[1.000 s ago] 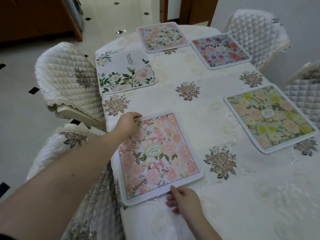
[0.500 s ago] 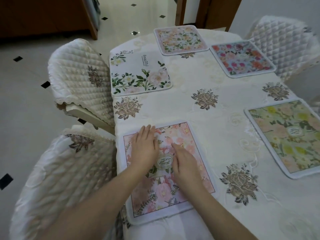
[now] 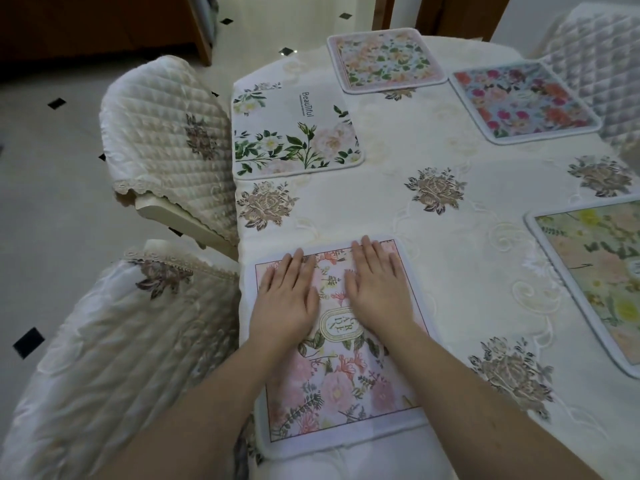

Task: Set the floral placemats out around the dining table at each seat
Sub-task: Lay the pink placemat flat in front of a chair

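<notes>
**Both hands flat on pink placemat, near table edge**

Left hand and right hand lie palm-down, side by side, on the far half of the pink placemat. Fingers straight, spread slightly, pointing away from the person; nothing gripped. An oval label printed at mat ctr shows in the gap between the wrists.

Pink placemat lies flat on the tablecloth, its near edge at the table edge, under both forearms. Just left of the left hand: a quilted chair, pushed up to the table.

Other mats, rel. to hands:
- White placemat w/ green leaves: beyond the left hand, well apart, at the table's left edge beside a second quilted chair.
- Pale peach-and-green placemat: far beyond the hands, at the far end.
- Blue placemat w/ red flowers: far beyond and right of the right hand.
- Yellow-green placemat: right of the right hand, well apart, partly cut by the frame edge.

All five mats lie flat, none touching another.
</notes>
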The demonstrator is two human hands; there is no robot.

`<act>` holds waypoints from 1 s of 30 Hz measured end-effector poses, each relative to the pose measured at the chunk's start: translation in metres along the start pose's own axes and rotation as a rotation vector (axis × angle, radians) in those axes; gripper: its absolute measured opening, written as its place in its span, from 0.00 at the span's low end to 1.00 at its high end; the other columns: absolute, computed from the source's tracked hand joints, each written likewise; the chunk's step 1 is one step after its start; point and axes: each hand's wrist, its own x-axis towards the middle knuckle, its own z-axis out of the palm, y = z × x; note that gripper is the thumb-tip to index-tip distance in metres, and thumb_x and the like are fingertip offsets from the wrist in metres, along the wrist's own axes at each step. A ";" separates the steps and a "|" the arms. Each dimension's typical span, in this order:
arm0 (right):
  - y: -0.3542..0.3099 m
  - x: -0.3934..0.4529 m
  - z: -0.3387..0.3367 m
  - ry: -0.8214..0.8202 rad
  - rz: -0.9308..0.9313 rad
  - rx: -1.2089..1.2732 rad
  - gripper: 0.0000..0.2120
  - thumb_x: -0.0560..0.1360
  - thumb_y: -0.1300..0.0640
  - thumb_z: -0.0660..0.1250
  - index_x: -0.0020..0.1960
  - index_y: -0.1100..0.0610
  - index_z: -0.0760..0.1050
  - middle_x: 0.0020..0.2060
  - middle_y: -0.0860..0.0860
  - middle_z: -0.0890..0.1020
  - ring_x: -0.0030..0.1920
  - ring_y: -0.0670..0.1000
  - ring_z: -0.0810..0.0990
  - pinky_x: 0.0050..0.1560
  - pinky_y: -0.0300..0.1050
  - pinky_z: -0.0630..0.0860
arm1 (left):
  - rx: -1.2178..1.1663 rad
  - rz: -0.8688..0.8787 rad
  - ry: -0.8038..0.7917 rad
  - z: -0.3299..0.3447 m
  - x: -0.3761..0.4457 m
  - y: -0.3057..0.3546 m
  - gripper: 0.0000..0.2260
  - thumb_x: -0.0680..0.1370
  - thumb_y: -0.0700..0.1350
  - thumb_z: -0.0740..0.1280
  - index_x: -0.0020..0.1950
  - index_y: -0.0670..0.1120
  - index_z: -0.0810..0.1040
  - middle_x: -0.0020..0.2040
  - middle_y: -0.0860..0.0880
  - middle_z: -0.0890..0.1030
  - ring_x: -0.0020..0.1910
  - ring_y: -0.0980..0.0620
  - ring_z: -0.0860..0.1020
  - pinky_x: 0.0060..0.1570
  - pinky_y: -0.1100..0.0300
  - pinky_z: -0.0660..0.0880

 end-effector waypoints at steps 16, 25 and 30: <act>-0.008 -0.073 -0.026 0.053 -0.022 0.231 0.25 0.83 0.57 0.51 0.80 0.60 0.54 0.79 0.55 0.57 0.79 0.54 0.53 0.77 0.48 0.47 | -0.134 -0.089 0.057 -0.022 -0.057 0.048 0.25 0.84 0.46 0.50 0.81 0.41 0.54 0.81 0.45 0.53 0.81 0.48 0.49 0.77 0.56 0.39; -0.029 -0.140 0.007 -0.060 -0.124 0.005 0.27 0.82 0.48 0.47 0.79 0.54 0.60 0.78 0.51 0.61 0.78 0.52 0.58 0.77 0.53 0.50 | -0.032 -0.013 -0.068 0.007 -0.133 0.048 0.26 0.83 0.53 0.49 0.80 0.47 0.60 0.80 0.49 0.59 0.80 0.50 0.55 0.77 0.50 0.50; -0.006 -0.147 0.006 -0.037 -0.069 -0.005 0.28 0.82 0.41 0.49 0.80 0.48 0.56 0.80 0.50 0.56 0.80 0.51 0.53 0.78 0.55 0.50 | -0.012 -0.013 -0.065 0.009 -0.138 0.030 0.28 0.81 0.58 0.52 0.80 0.53 0.58 0.81 0.49 0.56 0.80 0.48 0.54 0.77 0.47 0.51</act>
